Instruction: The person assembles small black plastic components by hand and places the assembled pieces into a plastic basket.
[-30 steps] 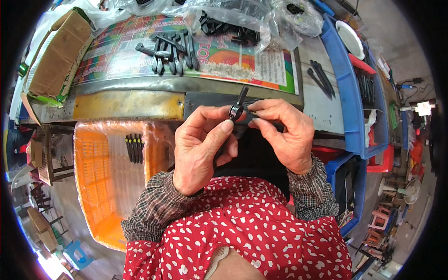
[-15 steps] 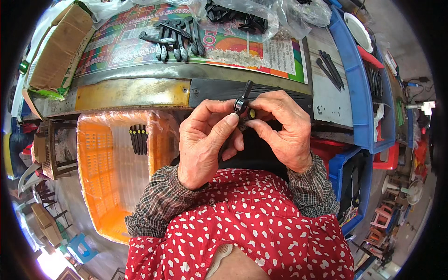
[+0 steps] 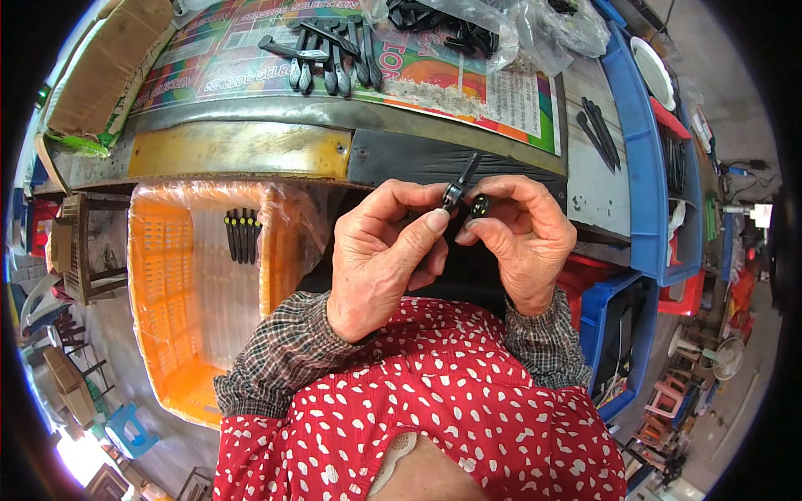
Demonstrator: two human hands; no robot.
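My left hand (image 3: 380,259) pinches a slim black plastic part (image 3: 469,169) between thumb and fingers. Its straight stem points up and away, and a round, ring-like head sits at the fingertips. Just to its right, my right hand (image 3: 532,242) grips a small round black cap (image 3: 479,206) with yellowish marks between thumb and forefinger. The cap and the slim part are close together with a narrow gap between them. Both hands are in front of the bench edge, above my lap.
Several black handle-like parts (image 3: 332,58) lie on the printed sheet. Two or three dark slender parts (image 3: 598,134) rest farther right, beside a blue bin (image 3: 642,167). An orange crate (image 3: 159,309) below left holds several black parts with yellow ends. A cardboard box (image 3: 109,67) stands far left.
The small cap has turned in my right hand, so its plain yellow disc no longer faces me. Right hand and cap have drawn slightly away from the slim part. The whole view has shifted a little.
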